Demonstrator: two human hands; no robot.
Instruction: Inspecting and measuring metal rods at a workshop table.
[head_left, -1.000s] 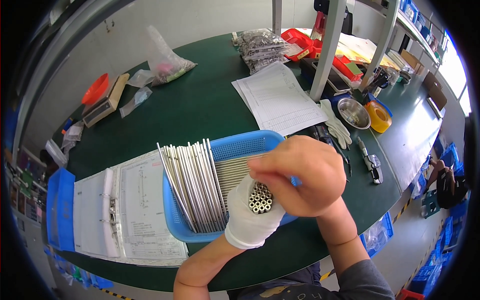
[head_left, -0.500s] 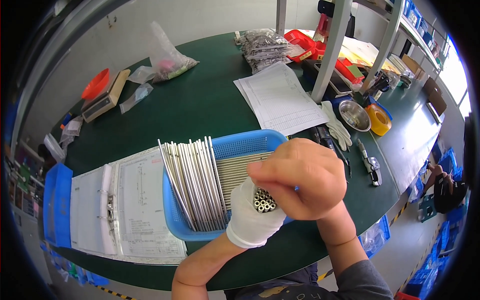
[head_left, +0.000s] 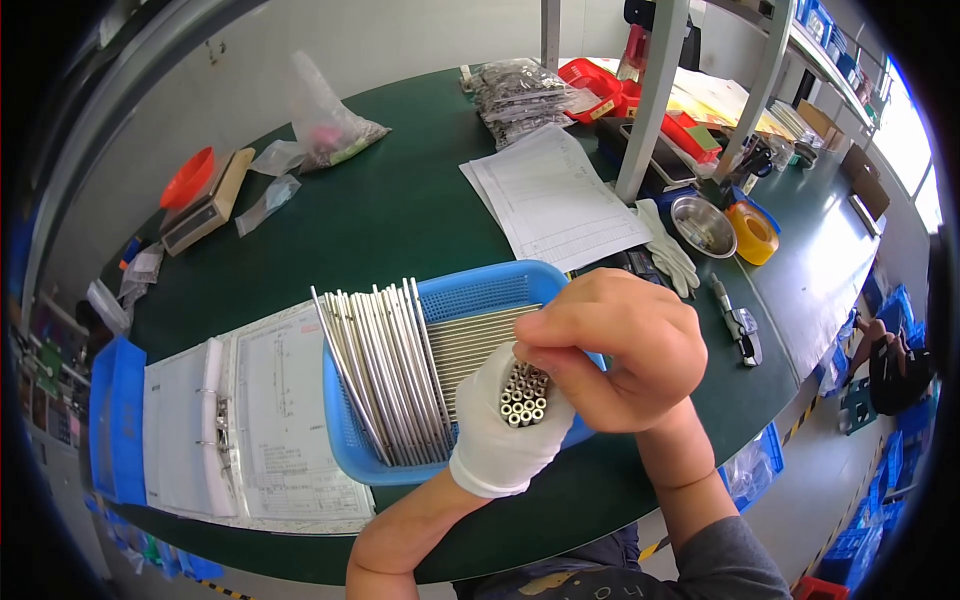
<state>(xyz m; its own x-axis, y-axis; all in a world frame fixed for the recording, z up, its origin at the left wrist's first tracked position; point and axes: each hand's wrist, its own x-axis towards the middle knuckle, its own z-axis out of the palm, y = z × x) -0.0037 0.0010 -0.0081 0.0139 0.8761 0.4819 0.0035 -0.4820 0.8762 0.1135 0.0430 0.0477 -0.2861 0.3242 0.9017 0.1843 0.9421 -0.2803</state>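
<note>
My left hand (head_left: 500,440), in a white glove, is wrapped round a bundle of thin metal tubes (head_left: 524,402) with their open ends turned up toward me. Just above the bundle my bare right hand (head_left: 630,350) is closed, thumb and forefinger pinched at its far side; whatever they pinch is hidden. Beneath both hands stands a blue plastic basket (head_left: 490,273). Long metal rods (head_left: 390,370) lean in a row in its left part, and more thin metal rods (head_left: 480,340) lie crosswise on the right, partly covered by my hands.
An open ring binder (head_left: 285,420) lies left of the basket beside a blue bin (head_left: 117,420). Paper sheets (head_left: 555,200), a white glove (head_left: 668,250), a metal bowl (head_left: 704,226), yellow tape dispenser (head_left: 752,235) and micrometer (head_left: 740,325) sit beyond. A scale (head_left: 208,205) stands far left.
My right hand has shifted slightly to the right, and its thumb has drawn back from the bundle. More of the tube ends show now. The left hand keeps its hold.
</note>
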